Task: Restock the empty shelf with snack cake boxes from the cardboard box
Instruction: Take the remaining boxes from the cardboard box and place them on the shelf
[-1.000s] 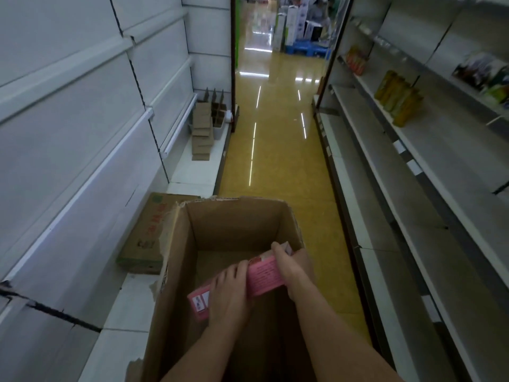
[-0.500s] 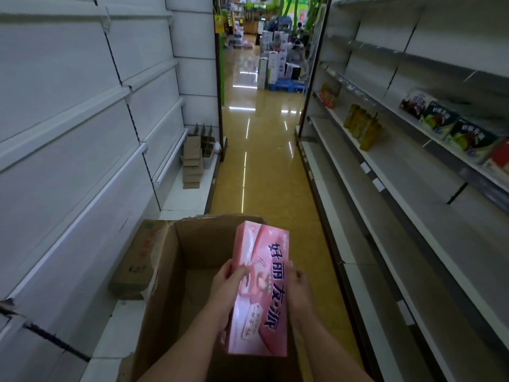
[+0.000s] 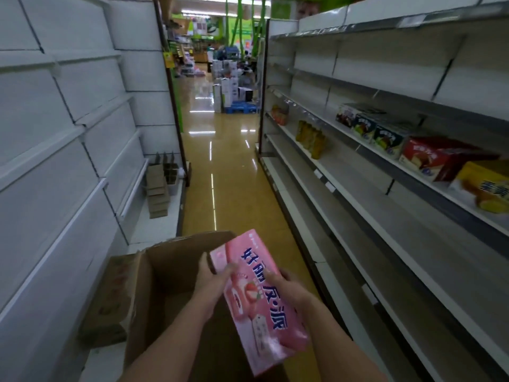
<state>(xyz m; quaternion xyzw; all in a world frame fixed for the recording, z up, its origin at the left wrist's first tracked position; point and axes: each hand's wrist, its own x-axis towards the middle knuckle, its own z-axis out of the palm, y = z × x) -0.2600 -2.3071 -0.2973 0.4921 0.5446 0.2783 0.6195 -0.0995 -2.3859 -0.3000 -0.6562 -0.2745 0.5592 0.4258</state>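
A pink snack cake box (image 3: 261,301) with blue lettering and a strawberry picture is held lengthwise above the open cardboard box (image 3: 170,268). My left hand (image 3: 212,274) grips its left edge near the far end. My right hand (image 3: 286,285) grips its right side. On the right stands the white shelf unit (image 3: 358,205), its lower shelves bare. One shelf at upper right carries a row of snack boxes: a red one (image 3: 438,158), a yellow one (image 3: 487,188) and dark ones (image 3: 369,128).
A closed brown carton (image 3: 110,296) lies to the left of the open box on the left unit's base. Flattened cardboard pieces (image 3: 158,188) are stacked further along that base. Yellow bottles (image 3: 311,139) stand on a right shelf. The aisle floor (image 3: 225,188) runs ahead to stacked goods on a blue pallet (image 3: 242,107).
Both hands lifted the pink box out of the cardboard box, then swung it to the right, tilting its far end left. The view has turned up and towards the right shelves.
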